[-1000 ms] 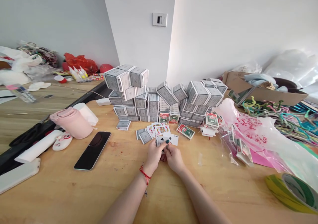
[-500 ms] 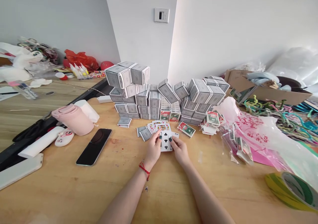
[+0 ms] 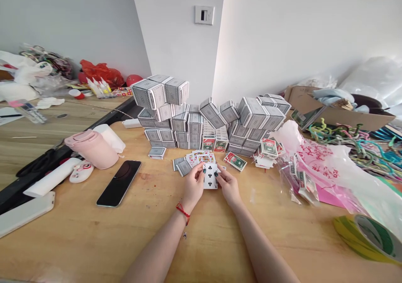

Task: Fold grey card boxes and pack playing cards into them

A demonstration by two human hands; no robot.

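Between both hands, playing cards (image 3: 210, 177) are held with a three of clubs facing me. My left hand (image 3: 193, 187) pinches their left edge, thumb on the front. On the right edge, the thumb and fingers of my right hand (image 3: 229, 186) close on the cards; part of another card shows behind it. Just beyond lie loose face cards (image 3: 201, 156) and some face-down grey-backed cards (image 3: 181, 166). A red and green card box (image 3: 235, 161) rests to the right of them. Behind stands a stacked structure of grey card-backed blocks (image 3: 194, 126).
At left are a black phone (image 3: 119, 183), a pink tumbler (image 3: 94, 149) and a white power-bank-like slab (image 3: 28, 214). To the right lie card boxes (image 3: 269, 148), a plastic bag (image 3: 317, 157) and a yellow-green tape roll (image 3: 367, 237). A cardboard box (image 3: 354, 119) stands at the back right.
The right thumb and fingers have shifted slightly on the cards' right edge, and the card behind shows less. Both hands stay in nearly the same place.
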